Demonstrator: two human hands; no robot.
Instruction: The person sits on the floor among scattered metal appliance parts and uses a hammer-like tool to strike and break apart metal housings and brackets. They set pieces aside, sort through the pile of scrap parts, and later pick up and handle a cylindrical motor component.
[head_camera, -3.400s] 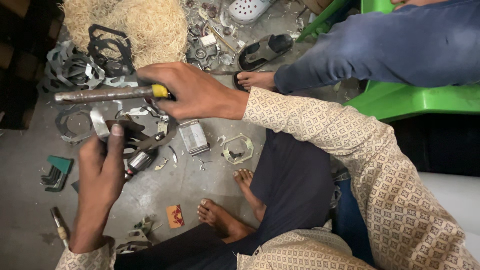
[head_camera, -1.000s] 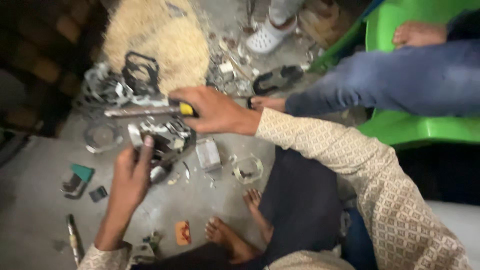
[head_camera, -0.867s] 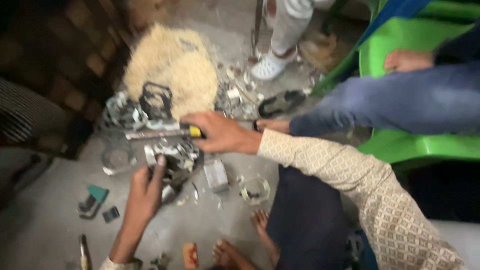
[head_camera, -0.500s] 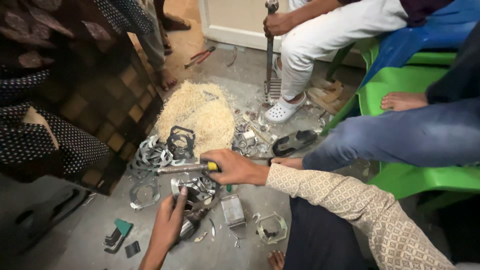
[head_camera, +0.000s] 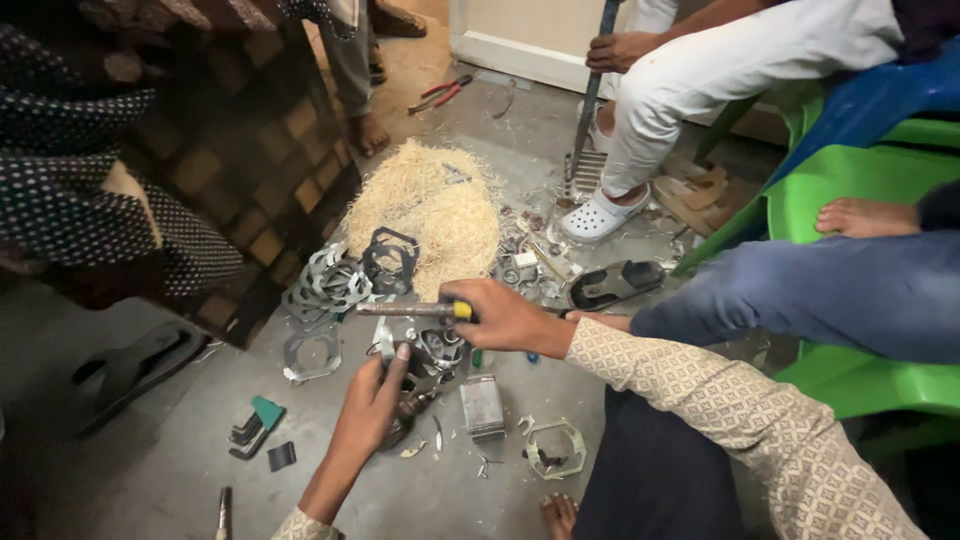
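Observation:
My right hand (head_camera: 510, 318) grips a metal tool with a yellow collar (head_camera: 412, 310), its shaft lying level and pointing left. Below it my left hand (head_camera: 372, 405) grips a dark metal motor part (head_camera: 425, 372) that rests on the concrete floor. A small silver rectangular block (head_camera: 482, 405) lies just right of that part, and a ring-shaped metal bracket (head_camera: 554, 448) lies further right near my knee.
A pile of pale straw-like fibre (head_camera: 428, 210) and stacked metal laminations (head_camera: 345, 280) lie beyond the hands. Hex keys (head_camera: 252, 425) lie at left. A seated person's white clog (head_camera: 598, 215) and pole (head_camera: 590, 95), red pliers (head_camera: 440, 93), green chairs (head_camera: 870, 200) and a black sandal (head_camera: 615, 283) surround the spot.
The camera has tilted up, bringing the seated people, the chairs and the wall into view. Both hands keep their hold; the tool stays above the metal part.

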